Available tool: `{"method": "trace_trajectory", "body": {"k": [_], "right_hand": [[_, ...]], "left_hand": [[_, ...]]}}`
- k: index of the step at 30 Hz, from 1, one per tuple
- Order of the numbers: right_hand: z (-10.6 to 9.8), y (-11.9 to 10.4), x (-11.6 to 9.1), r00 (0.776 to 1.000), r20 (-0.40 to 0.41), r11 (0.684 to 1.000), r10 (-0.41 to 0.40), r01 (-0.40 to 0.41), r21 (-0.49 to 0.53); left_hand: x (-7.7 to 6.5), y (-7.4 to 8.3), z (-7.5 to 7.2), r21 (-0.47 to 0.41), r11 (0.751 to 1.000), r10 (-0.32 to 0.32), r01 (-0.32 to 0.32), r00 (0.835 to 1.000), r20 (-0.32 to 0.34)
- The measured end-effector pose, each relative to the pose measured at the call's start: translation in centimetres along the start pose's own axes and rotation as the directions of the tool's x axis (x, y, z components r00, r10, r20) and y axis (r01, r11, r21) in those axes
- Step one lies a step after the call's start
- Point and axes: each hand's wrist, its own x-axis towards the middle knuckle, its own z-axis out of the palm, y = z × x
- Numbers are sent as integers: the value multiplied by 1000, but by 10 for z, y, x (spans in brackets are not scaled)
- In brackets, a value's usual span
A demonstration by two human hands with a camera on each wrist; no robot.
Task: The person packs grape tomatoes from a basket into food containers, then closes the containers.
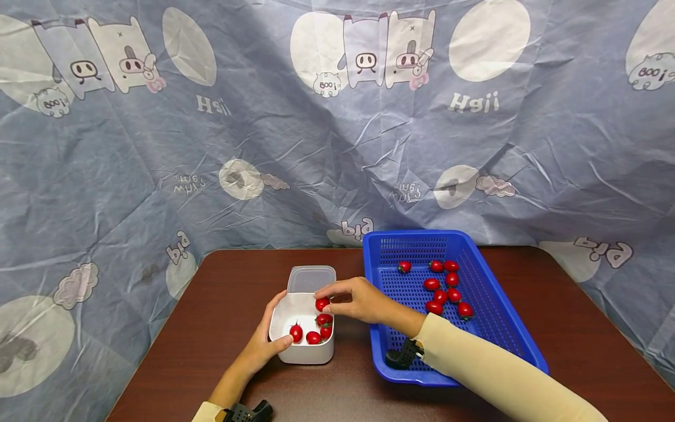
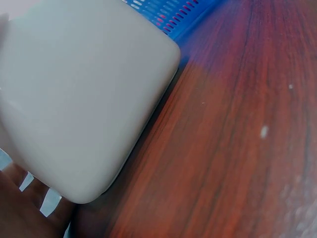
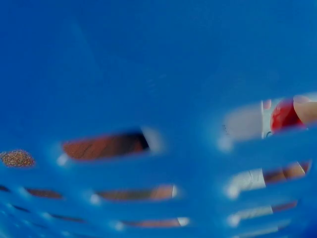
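A white plastic box with rounded corners stands on the table. My left hand grips its left side, thumb at the front rim and fingers along the outer wall. Inside lie several red cherry tomatoes, mostly at the front and right. Over the back right corner, my right hand pinches another cherry tomato between thumb and fingers. The left wrist view is largely the box's wall. Through a slot in the right wrist view, a tomato shows beside a fingertip.
A blue slotted basket holds more cherry tomatoes to the right, under my right forearm. Behind the box lies a translucent lid. A printed cloth hangs behind the brown table.
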Motion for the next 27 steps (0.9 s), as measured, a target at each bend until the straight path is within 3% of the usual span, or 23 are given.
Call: {"method": "trace_trajectory", "body": {"k": [8, 18, 27], "right_hand": [[-2, -18, -1, 999, 20, 999, -28, 28, 30], [2, 2, 1, 998, 46, 999, -32, 31, 38], [4, 1, 1, 998, 43, 999, -38, 37, 31]], "left_hand": [[0, 1, 1, 5, 1000, -16, 16, 1000, -6], [-1, -1, -1, 18, 1000, -5, 5, 1000, 0], [0, 0, 0, 11, 1000, -15, 15, 1000, 4]]}}
